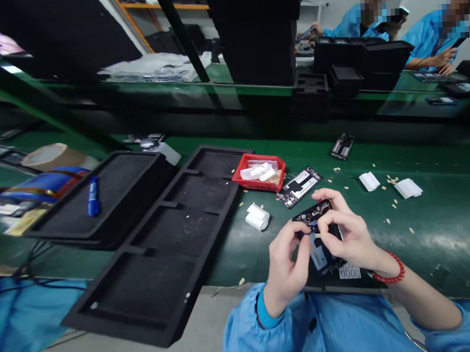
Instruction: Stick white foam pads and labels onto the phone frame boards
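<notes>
An opened phone (319, 254) with a bare circuit board at its top stands tilted up at the table's front edge, between my two hands. My left hand (287, 256) is closed in a pinch over the phone's left side; whatever is between thumb and forefinger is hidden. My right hand (350, 232) reaches across from the right, its upper finger behind the phone's top corner. Thumb and forefinger of that hand come together at a small pale strip (318, 235) over the board. A sheet with a white printed pattern (350, 271) lies beneath, by the right wrist.
Left of the hands lies a long black compartment tray (171, 231). A red bin (282, 170) holds white pieces. Phone parts (301, 186) and folded white papers (257, 216) lie around. A blue marker (93, 196) rests on stacked black trays (114, 181). Co-workers (433, 37) sit opposite.
</notes>
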`<state>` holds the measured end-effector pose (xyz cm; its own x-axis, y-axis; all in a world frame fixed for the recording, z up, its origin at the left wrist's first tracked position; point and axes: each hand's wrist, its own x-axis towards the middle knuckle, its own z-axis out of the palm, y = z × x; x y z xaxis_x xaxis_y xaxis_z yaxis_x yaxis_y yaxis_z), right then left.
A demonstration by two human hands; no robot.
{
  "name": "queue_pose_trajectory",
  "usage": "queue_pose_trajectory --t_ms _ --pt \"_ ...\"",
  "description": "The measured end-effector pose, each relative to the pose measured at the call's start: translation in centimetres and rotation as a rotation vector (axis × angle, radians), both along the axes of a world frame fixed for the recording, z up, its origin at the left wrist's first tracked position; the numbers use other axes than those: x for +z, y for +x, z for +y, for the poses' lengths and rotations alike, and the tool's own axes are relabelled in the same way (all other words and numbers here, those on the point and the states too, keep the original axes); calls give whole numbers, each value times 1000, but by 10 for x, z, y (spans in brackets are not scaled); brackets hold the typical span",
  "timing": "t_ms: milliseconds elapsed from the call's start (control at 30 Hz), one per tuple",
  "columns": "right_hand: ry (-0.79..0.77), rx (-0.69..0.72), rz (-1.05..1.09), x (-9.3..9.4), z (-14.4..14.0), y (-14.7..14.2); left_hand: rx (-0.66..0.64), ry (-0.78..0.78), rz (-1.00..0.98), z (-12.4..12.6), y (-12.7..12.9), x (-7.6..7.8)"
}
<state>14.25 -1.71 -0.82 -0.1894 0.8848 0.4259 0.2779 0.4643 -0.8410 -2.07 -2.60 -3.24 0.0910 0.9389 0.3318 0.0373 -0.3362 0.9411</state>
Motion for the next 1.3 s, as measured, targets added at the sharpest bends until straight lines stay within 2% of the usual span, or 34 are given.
queue_pose_trajectory --t_ms 67,133,267,333,400,467,533,600,733,833,967,1033,1133,1300 --pt "-24 16 53 7 10 3 50 -53 -59 3 -6 -4" --pt "-24 19 9 16 32 4 117 -72 -114 5 -12 -10" --pt "-34 78 -203 26 114 -21 235 -102 -249 7 -27 -22" --pt "-63 135 -323 24 159 -46 246 -171 -367 7 -34 -26" --pt "-106 178 -446 18 196 -69 245 -311 -539 7 -40 -27" --pt "-147 203 -535 11 218 -84 272 -465 -716 8 -46 -26" --pt "-174 219 -582 6 224 -86 315 -551 -812 8 -51 -25" --pt "-181 222 -589 3 220 -76 322 -613 -849 9 -54 -24" --pt "-141 166 -510 2 204 -54 256 -767 -880 13 -53 -24" --pt "-103 118 -444 -1 205 -53 200 -847 -885 15 -44 -21" --pt "-72 85 -387 -1 213 -63 218 -844 -881 13 -33 -12" --pt "-51 92 -344 3 206 -63 259 -808 -882 9 -32 -7" --pt "-32 83 -268 14 169 -51 314 -673 -795 1 -31 -2" --pt "78 -112 -97 30 62 -24 392 -419 -545 -10 -19 6"
